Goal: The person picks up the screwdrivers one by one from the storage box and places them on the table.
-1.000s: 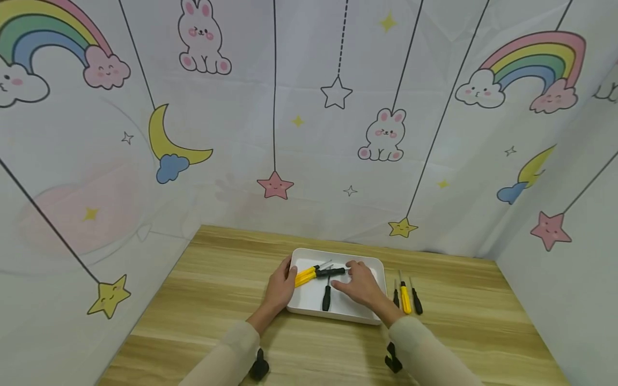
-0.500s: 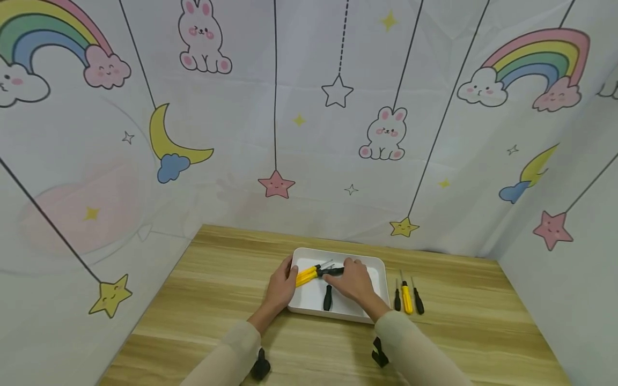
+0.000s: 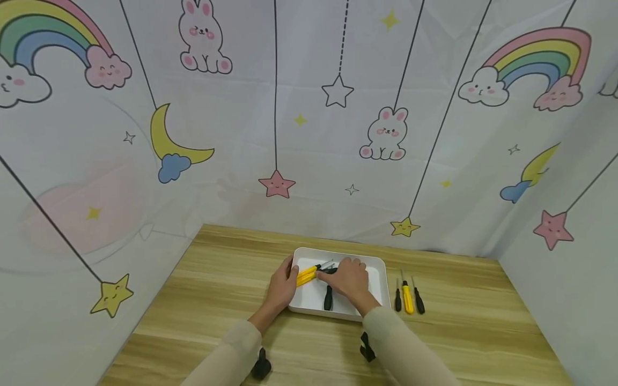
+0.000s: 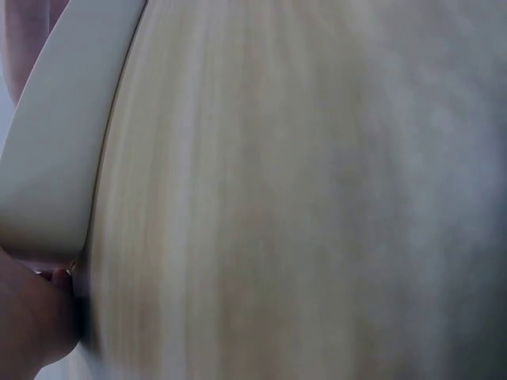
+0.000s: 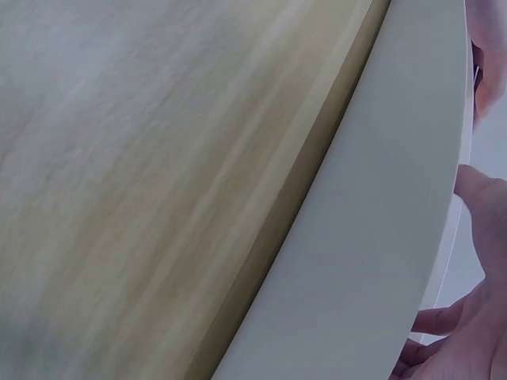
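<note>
A white tray (image 3: pixel 379 268) holds several screwdrivers. My left hand (image 3: pixel 282 284) grips its left wall, thumb over the rim. Inside lie yellow-handled screwdrivers (image 3: pixel 305 276) and a black-handled screwdriver (image 3: pixel 328 299) pointing away from me. My right hand (image 3: pixel 350 279) is over the tray at another black-handled screwdriver (image 3: pixel 330 271), thumb on the near side and bent fingers on the far side. Whether it pinches the handle is hidden. In the left wrist view, my left hand (image 4: pixel 36 317) meets the tray wall (image 4: pixel 71 134). The right wrist view shows my right hand (image 5: pixel 483 317) behind the rim.
On the wooden table (image 3: pixel 207 300), right of the tray, two black-handled screwdrivers (image 3: pixel 419 303) flank a yellow-handled screwdriver (image 3: pixel 408 301), side by side. A printed cloth (image 3: pixel 318 134) hangs behind the table and along its sides.
My right hand has moved left across the tray, its thumb coming up to the black-handled screwdriver and covering part of it. The left hand and tray have stayed in place.
</note>
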A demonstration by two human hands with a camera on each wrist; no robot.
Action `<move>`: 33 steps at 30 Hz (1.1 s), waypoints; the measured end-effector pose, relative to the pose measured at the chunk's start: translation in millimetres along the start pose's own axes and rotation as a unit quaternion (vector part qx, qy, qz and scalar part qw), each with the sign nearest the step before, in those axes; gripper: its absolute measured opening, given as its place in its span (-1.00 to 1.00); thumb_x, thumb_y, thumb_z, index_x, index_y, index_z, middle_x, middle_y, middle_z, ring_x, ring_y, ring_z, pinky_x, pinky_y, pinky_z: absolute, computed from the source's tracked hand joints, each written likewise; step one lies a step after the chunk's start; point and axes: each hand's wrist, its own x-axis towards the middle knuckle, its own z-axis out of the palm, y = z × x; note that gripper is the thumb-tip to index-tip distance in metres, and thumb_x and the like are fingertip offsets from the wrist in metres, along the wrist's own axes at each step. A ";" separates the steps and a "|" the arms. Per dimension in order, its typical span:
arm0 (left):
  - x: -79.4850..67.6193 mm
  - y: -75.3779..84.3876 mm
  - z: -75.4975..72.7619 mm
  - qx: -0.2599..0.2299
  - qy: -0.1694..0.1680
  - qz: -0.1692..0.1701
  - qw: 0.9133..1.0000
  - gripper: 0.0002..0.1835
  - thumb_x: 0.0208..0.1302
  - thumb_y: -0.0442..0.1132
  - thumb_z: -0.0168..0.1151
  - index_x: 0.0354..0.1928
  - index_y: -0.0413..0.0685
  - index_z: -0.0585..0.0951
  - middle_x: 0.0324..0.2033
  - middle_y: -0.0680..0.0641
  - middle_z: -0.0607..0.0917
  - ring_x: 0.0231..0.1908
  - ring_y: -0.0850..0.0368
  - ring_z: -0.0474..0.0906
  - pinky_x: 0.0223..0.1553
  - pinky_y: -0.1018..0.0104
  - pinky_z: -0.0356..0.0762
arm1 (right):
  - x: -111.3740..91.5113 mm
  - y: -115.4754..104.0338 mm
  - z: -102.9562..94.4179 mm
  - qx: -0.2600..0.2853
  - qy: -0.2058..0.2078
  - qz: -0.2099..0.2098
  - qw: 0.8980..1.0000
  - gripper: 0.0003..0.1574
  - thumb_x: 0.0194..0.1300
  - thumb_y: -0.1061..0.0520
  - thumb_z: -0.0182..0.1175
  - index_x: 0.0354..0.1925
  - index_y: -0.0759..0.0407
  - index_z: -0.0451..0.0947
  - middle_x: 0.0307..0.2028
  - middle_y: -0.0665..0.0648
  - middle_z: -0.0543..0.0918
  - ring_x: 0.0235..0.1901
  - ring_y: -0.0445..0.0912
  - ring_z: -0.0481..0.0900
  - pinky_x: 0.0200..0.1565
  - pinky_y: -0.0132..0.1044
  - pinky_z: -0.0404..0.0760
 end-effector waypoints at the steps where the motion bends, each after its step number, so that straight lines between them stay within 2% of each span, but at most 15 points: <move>1: 0.0 0.3 -0.1 0.000 -0.001 -0.004 1.000 -0.45 0.70 -0.19 -0.01 0.58 -0.28 0.31 0.48 -0.31 0.44 0.44 -0.20 0.42 0.44 -0.10 0.40 | 0.0 -1.5 -0.1 -0.005 -0.001 0.003 1.000 -0.02 0.08 -0.61 0.40 -0.26 0.28 0.54 -0.19 0.33 0.57 -0.11 0.23 0.52 -0.07 0.10 0.59; 9: 0.3 2.1 0.3 -0.007 -0.002 -0.008 1.000 -0.44 0.71 -0.19 -0.02 0.59 -0.29 0.29 0.51 -0.31 0.40 0.48 -0.21 0.37 0.47 -0.10 0.36 | -0.8 -9.3 1.3 -0.018 0.006 0.016 1.000 0.00 0.14 -0.51 0.42 -0.10 0.41 0.57 -0.14 0.41 0.57 -0.06 0.27 0.53 -0.02 0.14 0.62; 23: 0.4 1.1 1.0 -0.006 -0.002 -0.002 1.000 -0.45 0.70 -0.24 -0.02 0.57 -0.35 0.29 0.49 -0.36 0.41 0.47 -0.25 0.38 0.45 -0.14 0.37 | -4.1 -3.3 3.9 0.007 0.023 0.012 1.000 -0.01 0.12 -0.48 0.44 -0.07 0.41 0.56 -0.17 0.37 0.55 -0.11 0.23 0.52 -0.05 0.11 0.62; 33: -0.8 3.2 1.8 -0.003 -0.002 -0.012 1.000 -0.45 0.71 -0.19 -0.02 0.58 -0.30 0.29 0.50 -0.32 0.40 0.47 -0.22 0.39 0.45 -0.12 0.37 | -5.9 5.6 0.6 0.027 0.009 -0.004 1.000 0.01 0.11 -0.47 0.44 -0.03 0.43 0.53 -0.17 0.34 0.52 -0.15 0.20 0.50 -0.03 0.12 0.59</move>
